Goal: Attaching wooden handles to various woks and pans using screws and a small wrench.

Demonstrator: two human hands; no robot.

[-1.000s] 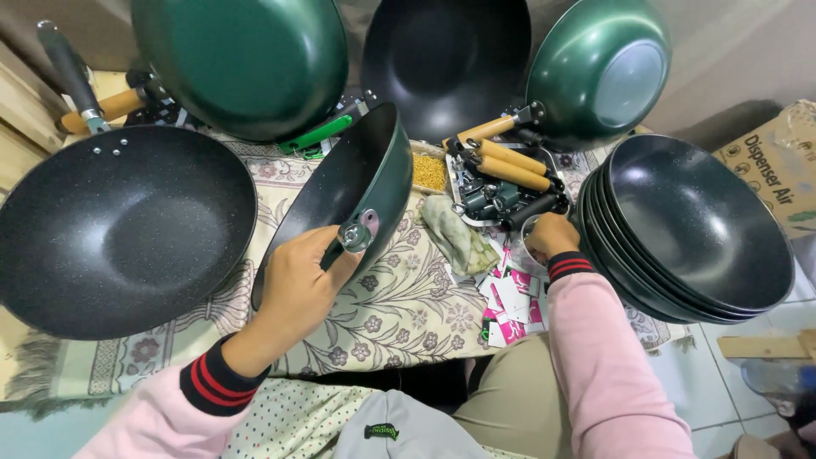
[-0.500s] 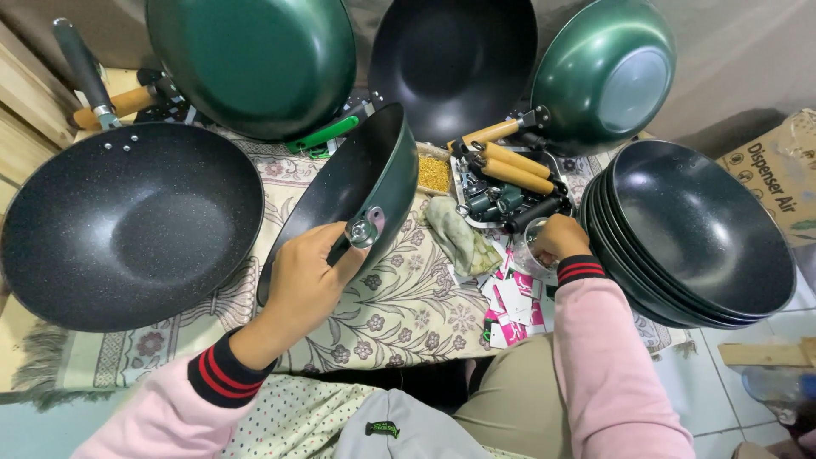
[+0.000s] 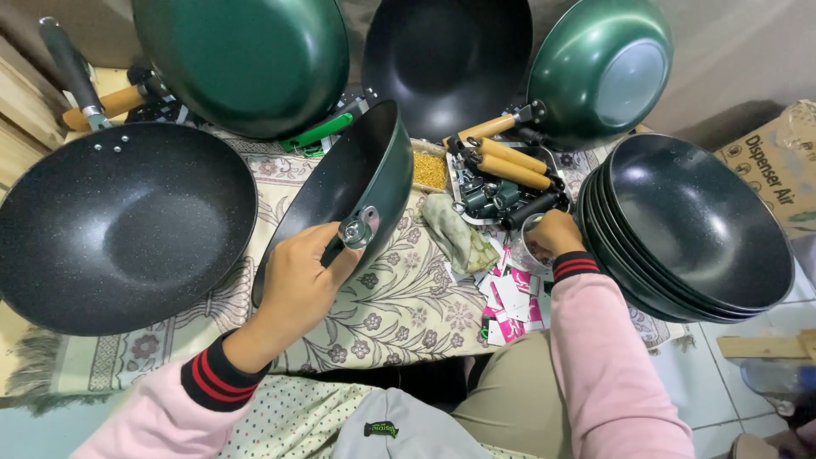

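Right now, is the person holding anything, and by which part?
The left hand holds a green wok tilted on edge, gripping its rim by the metal handle bracket. The right hand reaches among small parts; a hold cannot be told.

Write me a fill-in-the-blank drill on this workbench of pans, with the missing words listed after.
1. The left hand holds a green pan tilted on its ____.
2. The right hand rests beside a ____ of dark pans.
3. The loose handles near the right hand are made of ____.
4. Everything sits on a cloth printed with ____.

Missing words: edge; stack; wood; flowers
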